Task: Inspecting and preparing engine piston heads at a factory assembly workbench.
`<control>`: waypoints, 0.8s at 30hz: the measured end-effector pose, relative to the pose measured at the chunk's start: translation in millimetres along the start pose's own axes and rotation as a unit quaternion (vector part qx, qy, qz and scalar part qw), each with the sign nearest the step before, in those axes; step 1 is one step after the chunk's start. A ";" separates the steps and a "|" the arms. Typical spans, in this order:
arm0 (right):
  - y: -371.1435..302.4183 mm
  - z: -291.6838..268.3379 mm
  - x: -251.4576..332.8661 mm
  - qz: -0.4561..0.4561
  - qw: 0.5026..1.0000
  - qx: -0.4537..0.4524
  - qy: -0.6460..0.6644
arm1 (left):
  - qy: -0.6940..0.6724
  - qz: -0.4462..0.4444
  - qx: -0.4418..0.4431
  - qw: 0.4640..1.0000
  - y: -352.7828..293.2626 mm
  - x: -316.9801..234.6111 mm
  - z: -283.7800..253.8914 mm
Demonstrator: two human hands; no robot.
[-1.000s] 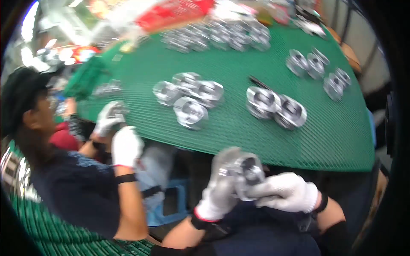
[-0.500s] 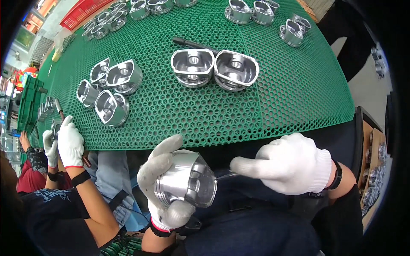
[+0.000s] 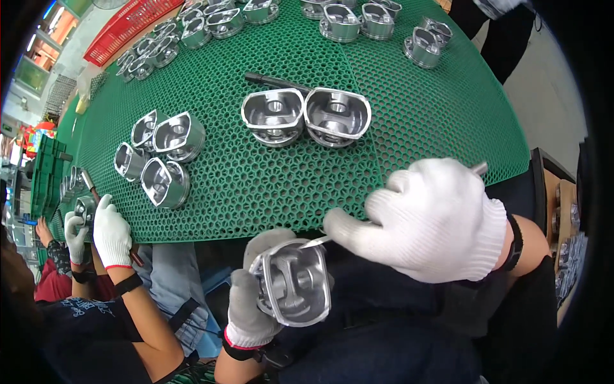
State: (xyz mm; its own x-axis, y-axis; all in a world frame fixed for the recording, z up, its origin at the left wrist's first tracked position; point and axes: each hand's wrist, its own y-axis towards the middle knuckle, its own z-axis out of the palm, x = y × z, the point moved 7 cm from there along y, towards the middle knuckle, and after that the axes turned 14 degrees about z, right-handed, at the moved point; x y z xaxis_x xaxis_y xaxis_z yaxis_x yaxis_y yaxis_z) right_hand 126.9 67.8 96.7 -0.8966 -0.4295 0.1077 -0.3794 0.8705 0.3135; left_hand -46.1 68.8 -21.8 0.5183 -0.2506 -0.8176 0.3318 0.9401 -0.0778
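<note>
My left hand (image 3: 249, 307), in a white knit glove with grey-coated fingers, is wrapped round a silver metal piston (image 3: 295, 285) just off the table's near edge. The piston's hollow side faces up, showing its ribs and pin bosses. In my gloved right hand (image 3: 422, 221) is a thin-bladed metal hand tool (image 3: 314, 242). Its flat tip touches or nearly touches the piston's upper rim, with my index finger stretched along it; the other end pokes out behind the hand. Most of the handle is hidden in the fist.
Two pistons (image 3: 306, 116) stand side by side on the green mesh mat (image 3: 256, 182), a dark rod (image 3: 275, 81) behind them. Several more pistons (image 3: 167, 182) sit left and at the far edge. A red basket (image 3: 128, 32) stands far left. Beside me, a co-worker's gloved hands (image 3: 112, 233) hold another piston.
My left hand has turned the piston, bringing its hollow side from facing right to facing up. My right hand has moved left and up, the tool tip now at the upper rim.
</note>
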 end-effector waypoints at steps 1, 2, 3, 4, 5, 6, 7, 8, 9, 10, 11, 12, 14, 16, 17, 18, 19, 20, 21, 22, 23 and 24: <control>1.2 -0.9 3.1 -0.012 0.999 -0.017 -0.041 | -0.037 -0.068 0.035 0.996 -1.8 4.2 4.4; 0.4 -1.7 5.2 -0.025 0.996 -0.033 -0.081 | -0.074 -0.135 0.070 0.986 -5.1 11.1 9.5; 0.9 -2.8 5.8 -0.026 0.996 -0.033 -0.079 | -0.046 -0.150 0.078 0.985 -4.7 14.4 8.0; 0.1 1.4 5.4 -0.025 0.996 -0.032 -0.079 | -0.046 -0.151 0.078 0.984 -1.9 17.5 6.4; -1.1 3.5 1.6 -0.004 0.998 -0.052 -0.022 | -0.205 -0.193 0.104 0.954 -2.5 22.8 17.0; 1.2 1.3 0.4 0.008 0.996 -0.078 0.043 | -0.352 -0.221 0.121 0.901 -6.5 17.3 26.6; 5.5 -1.1 -4.7 0.044 0.993 -0.021 0.111 | -0.370 -0.210 0.129 0.896 -6.7 12.9 31.6; 4.3 -0.3 -6.4 0.036 0.992 -0.026 0.116 | -0.408 -0.205 0.107 0.883 -8.3 9.3 38.3; 4.0 9.3 -17.3 0.084 0.972 -0.014 0.219 | -0.413 -0.194 0.097 0.884 -7.1 5.2 36.6; 4.2 19.1 -27.3 0.127 0.939 0.001 0.320 | -0.418 -0.180 0.088 0.886 -5.7 -1.9 33.7; 4.3 26.6 -31.0 0.144 0.916 0.023 0.373 | -0.409 -0.183 0.060 0.892 -7.4 -11.9 32.7; -3.0 38.1 -39.2 0.170 0.906 0.031 0.386 | -0.410 -0.181 0.065 0.892 -3.0 -9.1 29.4; -17.7 60.2 -54.8 0.249 0.841 0.073 0.474 | -0.366 -0.173 0.080 0.911 4.6 -4.8 25.0; -21.4 68.9 -57.9 0.412 0.705 0.184 0.547 | -0.287 -0.135 0.083 0.945 7.8 -8.6 13.6; -24.2 72.9 -61.1 0.444 0.695 0.194 0.532 | -0.278 -0.095 0.078 0.953 11.9 -15.4 6.8; -28.3 78.0 -63.9 0.449 0.673 0.186 0.558 | -0.269 -0.058 0.074 0.959 14.5 -22.3 0.5; -31.6 76.5 -64.8 0.451 0.674 0.176 0.558 | -0.280 -0.046 0.062 0.957 14.7 -29.8 -2.8; -33.5 75.7 -65.0 0.453 0.675 0.166 0.558 | -0.274 -0.033 0.062 0.959 12.6 -36.2 -5.5; -36.1 75.8 -64.8 0.449 0.678 0.165 0.558 | -0.301 -0.008 0.042 0.953 10.7 -41.9 -9.6; -35.8 76.6 -64.6 0.444 0.682 0.165 0.557 | -0.329 0.018 0.023 0.944 9.9 -48.8 -14.6; -37.0 79.7 -65.2 0.444 0.683 0.166 0.556 | -0.260 0.050 0.019 0.964 7.7 -58.2 -22.3; -39.6 79.1 -65.9 0.451 0.683 0.163 0.552 | -0.223 0.076 0.021 0.972 8.6 -62.2 -33.8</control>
State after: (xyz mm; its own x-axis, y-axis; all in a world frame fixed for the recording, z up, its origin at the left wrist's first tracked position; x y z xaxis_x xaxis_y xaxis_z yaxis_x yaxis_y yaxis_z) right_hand 182.9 80.6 2.6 -0.1496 0.5530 0.8196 0.0207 0.8305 -0.5566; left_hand -102.1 100.3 9.1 0.8505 -0.1927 -0.4894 0.2511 0.9664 0.0557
